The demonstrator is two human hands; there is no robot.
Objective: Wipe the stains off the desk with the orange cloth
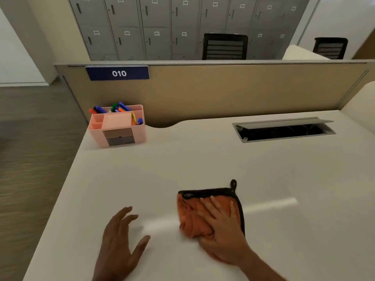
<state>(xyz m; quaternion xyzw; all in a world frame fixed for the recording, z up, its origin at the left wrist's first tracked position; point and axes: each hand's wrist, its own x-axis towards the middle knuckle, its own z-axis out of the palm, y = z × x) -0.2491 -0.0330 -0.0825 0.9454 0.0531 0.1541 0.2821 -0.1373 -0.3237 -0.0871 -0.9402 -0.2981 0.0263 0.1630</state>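
The orange cloth [192, 213] with a black border and hanging loop lies crumpled on the white desk [203, 163], near the front centre. My right hand [221, 226] lies flat on top of it, fingers spread, pressing it onto the desk. My left hand [119, 240] rests to the left of the cloth on the bare desk, fingers apart, holding nothing. I make out no stains on the desk surface.
A pink desk organiser [118, 126] with coloured markers stands at the back left corner. An open cable tray [284, 130] is set into the desk at the back right. A tan partition [223, 90] labelled 010 closes off the far edge.
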